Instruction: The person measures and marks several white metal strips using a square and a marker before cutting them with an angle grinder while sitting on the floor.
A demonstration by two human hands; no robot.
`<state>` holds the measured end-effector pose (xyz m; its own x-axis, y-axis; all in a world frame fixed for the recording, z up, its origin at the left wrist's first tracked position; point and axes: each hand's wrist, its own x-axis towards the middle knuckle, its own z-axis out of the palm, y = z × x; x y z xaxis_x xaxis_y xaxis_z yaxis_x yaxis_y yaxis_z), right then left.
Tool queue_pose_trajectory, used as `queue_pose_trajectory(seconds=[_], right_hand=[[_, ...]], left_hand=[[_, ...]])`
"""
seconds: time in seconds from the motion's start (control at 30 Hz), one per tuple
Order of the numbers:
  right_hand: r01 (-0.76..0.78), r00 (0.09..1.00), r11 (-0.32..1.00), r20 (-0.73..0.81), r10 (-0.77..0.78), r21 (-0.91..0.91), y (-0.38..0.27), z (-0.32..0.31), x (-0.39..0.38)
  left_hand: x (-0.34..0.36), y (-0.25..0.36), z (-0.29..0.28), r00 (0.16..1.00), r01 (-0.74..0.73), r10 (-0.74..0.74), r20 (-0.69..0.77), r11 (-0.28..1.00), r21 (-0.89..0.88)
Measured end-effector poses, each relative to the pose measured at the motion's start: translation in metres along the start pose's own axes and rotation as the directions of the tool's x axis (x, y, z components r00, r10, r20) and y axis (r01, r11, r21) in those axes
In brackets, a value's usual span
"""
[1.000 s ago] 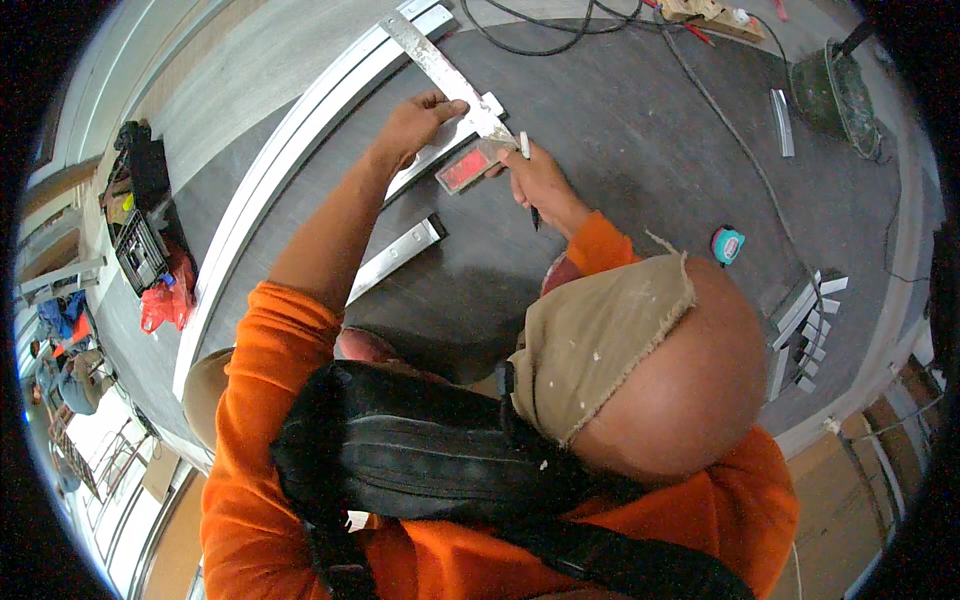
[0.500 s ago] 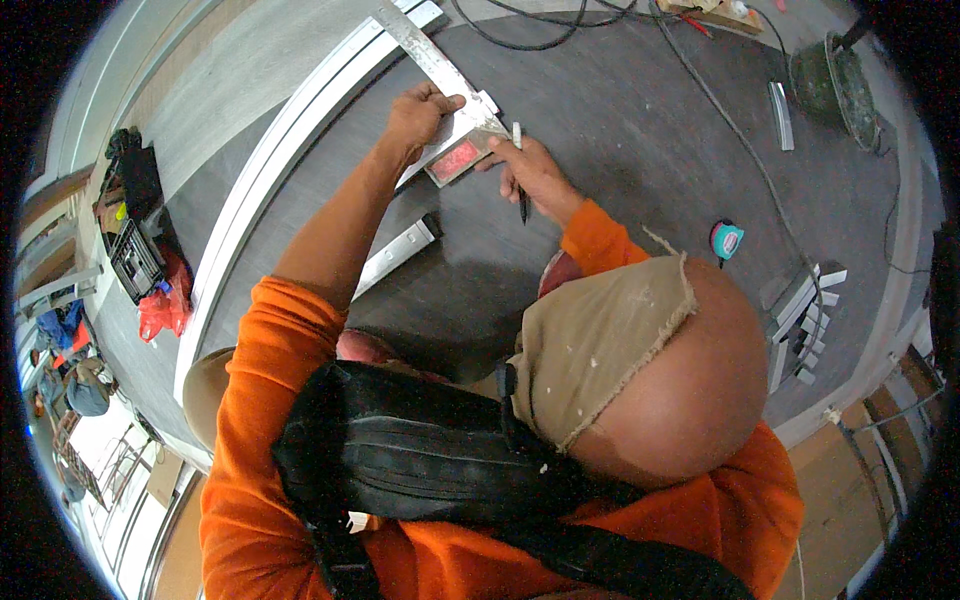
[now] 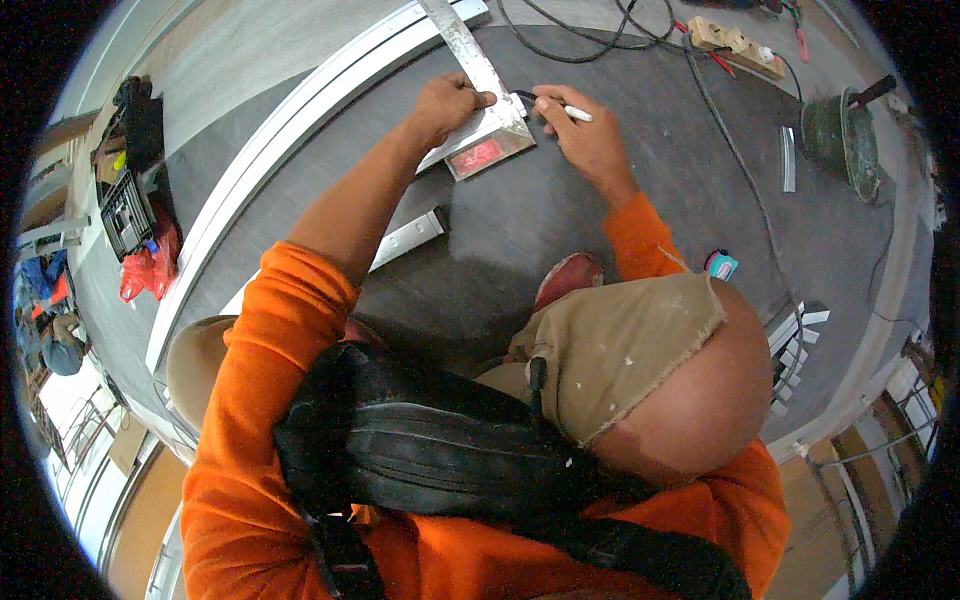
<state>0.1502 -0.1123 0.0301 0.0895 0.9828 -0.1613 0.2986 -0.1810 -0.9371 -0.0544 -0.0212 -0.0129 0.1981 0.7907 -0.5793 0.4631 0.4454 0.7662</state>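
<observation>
My left hand [image 3: 450, 110] grips a metal carpenter's square [image 3: 466, 50], its thumb pressed on the scuffed blade. The square's wide stock, with a red patch, lies towards me over the end of a white metal profile. A second long white profile [image 3: 330, 85] curves along the floor under the blade's far end. In my right hand [image 3: 592, 142], pinched between thumb and fingers, is a white marker [image 3: 578, 114]. Its dark tip points left at the edge of the square. Beneath my left forearm lies another white profile piece [image 3: 410, 236] with a dark end.
To the right are a teal tape measure [image 3: 721, 264], a short metal strip [image 3: 788, 160], a dark bucket [image 3: 840, 145] and several cut profile pieces [image 3: 800, 335]. A black cable [image 3: 735, 150] runs to a power strip [image 3: 735, 45]. A black crate [image 3: 128, 215] and red bag [image 3: 152, 268] sit left.
My right hand has moved right and turned the marker, bringing its tip to the square's edge; before, the tip pointed towards me. My left hand still holds the square. The view has shifted slightly.
</observation>
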Motion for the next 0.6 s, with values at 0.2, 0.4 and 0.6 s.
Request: queue_pose_trajectory(seconds=[0.2, 0.4, 0.6], right_hand=[[-0.046, 0.997, 0.998, 0.055, 0.044, 0.034, -0.002, -0.003, 0.000], [-0.055, 0.993, 0.995, 0.100, 0.063, -0.078, 0.001, -0.017, -0.007], [-0.084, 0.985, 0.995, -0.145, 0.092, 0.061, 0.013, -0.019, -0.015]], left_hand=[[0.000, 0.003, 0.000, 1.000, 0.017, -0.017, 0.018, 1.000, 0.021], [-0.002, 0.004, 0.000, 0.999, 0.024, -0.024, 0.023, 1.000, -0.012], [-0.002, 0.006, 0.001, 1.000, -0.006, 0.004, 0.020, 0.996, 0.085]])
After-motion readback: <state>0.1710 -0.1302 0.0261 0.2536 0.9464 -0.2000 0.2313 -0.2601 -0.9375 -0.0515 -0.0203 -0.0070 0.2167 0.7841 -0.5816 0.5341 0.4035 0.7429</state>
